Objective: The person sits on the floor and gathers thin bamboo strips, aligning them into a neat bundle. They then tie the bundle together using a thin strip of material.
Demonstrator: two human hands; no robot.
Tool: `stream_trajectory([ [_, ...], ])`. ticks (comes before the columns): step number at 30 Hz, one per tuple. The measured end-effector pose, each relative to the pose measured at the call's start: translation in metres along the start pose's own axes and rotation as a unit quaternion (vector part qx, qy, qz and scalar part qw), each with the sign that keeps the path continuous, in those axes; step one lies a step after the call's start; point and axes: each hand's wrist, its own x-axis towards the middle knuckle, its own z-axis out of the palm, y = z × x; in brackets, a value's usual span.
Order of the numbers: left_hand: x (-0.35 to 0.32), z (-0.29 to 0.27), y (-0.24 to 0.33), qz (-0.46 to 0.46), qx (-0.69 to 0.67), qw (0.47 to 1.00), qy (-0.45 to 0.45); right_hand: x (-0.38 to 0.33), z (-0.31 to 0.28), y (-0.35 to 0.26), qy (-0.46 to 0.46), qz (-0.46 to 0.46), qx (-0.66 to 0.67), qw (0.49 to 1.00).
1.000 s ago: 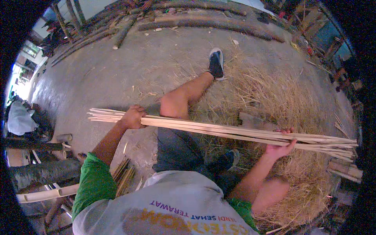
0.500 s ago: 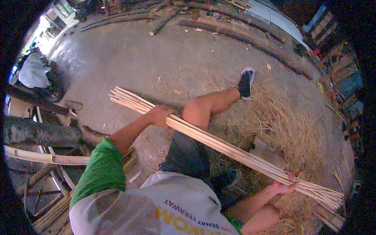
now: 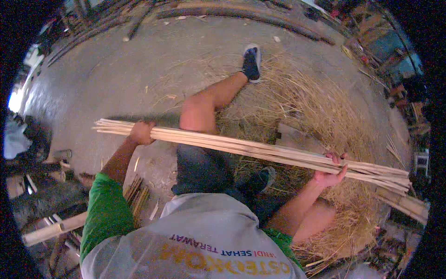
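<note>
The long bundle of thin strips (image 3: 260, 151), held across the lap from 9 to 3 o'clock, looks light but springy and loose, so the left hand (image 3: 141, 132) and right hand (image 3: 331, 171) keep their fingers closed around it near both ends.

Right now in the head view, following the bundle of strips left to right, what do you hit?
Free ends of the bamboo strip bundle → left hand gripping it → bent knee behind it → flat board on the straw → right hand under it → splayed far ends.
</note>
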Motion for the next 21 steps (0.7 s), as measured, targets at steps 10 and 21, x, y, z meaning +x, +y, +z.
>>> stream_trajectory([
  [10,-0.002,-0.036,0.023,0.067,-0.059,0.996,0.014,0.056,0.002,-0.021,0.089,-0.071,-0.068,0.991],
  [21,0.015,-0.155,0.196,0.075,-0.014,0.988,0.138,0.134,-0.070,0.005,0.216,-0.106,-0.019,0.970],
])
